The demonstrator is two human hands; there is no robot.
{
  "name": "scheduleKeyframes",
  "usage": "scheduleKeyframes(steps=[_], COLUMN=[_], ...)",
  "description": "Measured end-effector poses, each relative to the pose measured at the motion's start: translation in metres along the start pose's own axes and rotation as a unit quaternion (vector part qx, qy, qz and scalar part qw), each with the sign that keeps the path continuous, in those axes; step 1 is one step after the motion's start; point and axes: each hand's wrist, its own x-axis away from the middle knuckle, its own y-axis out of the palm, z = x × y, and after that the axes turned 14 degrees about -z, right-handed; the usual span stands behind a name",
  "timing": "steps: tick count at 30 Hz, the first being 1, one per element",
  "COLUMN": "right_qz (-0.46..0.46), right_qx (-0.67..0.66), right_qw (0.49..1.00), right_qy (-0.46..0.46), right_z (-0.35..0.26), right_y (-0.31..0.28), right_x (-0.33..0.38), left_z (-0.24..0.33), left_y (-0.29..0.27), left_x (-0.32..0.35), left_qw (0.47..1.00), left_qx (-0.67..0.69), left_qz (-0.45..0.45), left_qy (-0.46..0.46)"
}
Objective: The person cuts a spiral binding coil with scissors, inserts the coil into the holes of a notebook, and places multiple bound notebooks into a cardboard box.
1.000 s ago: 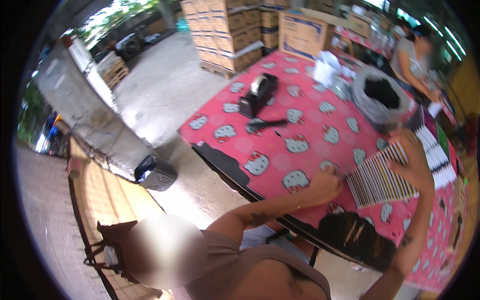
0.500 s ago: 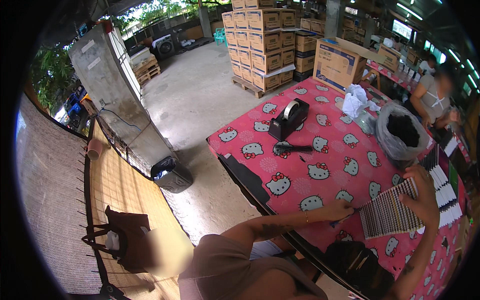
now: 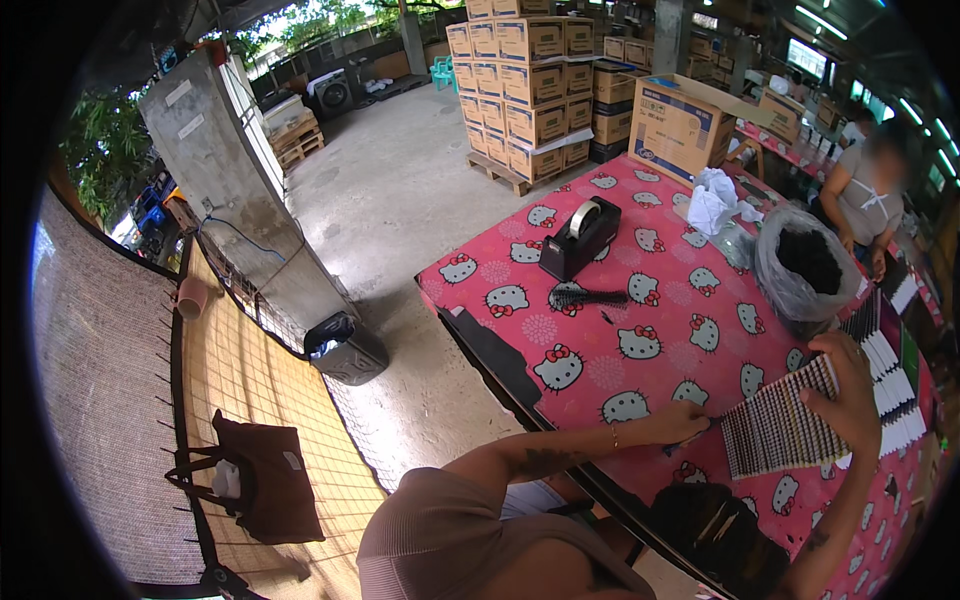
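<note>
A fanned stack of striped black-and-white cards [image 3: 775, 432] lies on the red patterned tablecloth [image 3: 600, 370] near the table's front edge. My left hand [image 3: 682, 422] pinches the stack's left edge, fingers closed on it. At the stack's upper right corner, my right hand [image 3: 850, 398] grips it from above. More rows of similar cards [image 3: 888, 362] lie just beyond my right hand.
On the table are a black tape dispenser [image 3: 580, 238], a black comb [image 3: 592, 297], a clear bag of black items [image 3: 805, 265] and a white crumpled bag [image 3: 714, 200]. Another person [image 3: 866, 192] works at the far side. Stacked cardboard boxes [image 3: 525, 90] and a black bin [image 3: 345, 346] stand on the concrete floor.
The view has swung, so the table sits lower and further right in the picture. Both hands have stayed on the card stack.
</note>
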Motion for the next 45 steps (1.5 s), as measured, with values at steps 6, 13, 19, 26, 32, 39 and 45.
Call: scheduleKeyframes(steps=[6, 13, 19, 26, 32, 39, 45], right_qz=[0.013, -0.010, -0.012, -0.004, -0.001, -0.002, 0.000], right_qx=[-0.004, 0.032, 0.029, 0.037, 0.046, 0.037, 0.028], right_qw=[1.000, 0.999, 0.999, 0.999, 0.999, 0.999, 0.999], right_qy=[0.008, -0.012, -0.010, -0.017, -0.017, -0.020, -0.031], right_z=[0.016, 0.025, 0.030, 0.028, 0.030, 0.031, 0.033], right_y=[0.003, 0.004, 0.007, 0.008, 0.009, 0.009, 0.010], right_x=[0.002, -0.005, 0.001, -0.002, -0.001, -0.003, -0.003], left_z=[-0.007, -0.004, 0.007, 0.013, 0.007, -0.003, 0.014], left_y=[0.007, 0.012, 0.015, 0.007, 0.004, 0.016, -0.010], left_x=[-0.004, 0.003, -0.004, -0.005, -0.012, -0.015, -0.008], left_qw=[0.997, 0.980, 0.937, 0.928, 0.934, 0.958, 0.971], left_qx=[0.065, 0.190, 0.324, 0.352, 0.328, -0.281, 0.183], left_qz=[-0.030, -0.043, -0.015, -0.007, -0.004, 0.060, -0.057], left_qy=[-0.012, -0.033, -0.125, -0.125, -0.145, 0.021, -0.141])
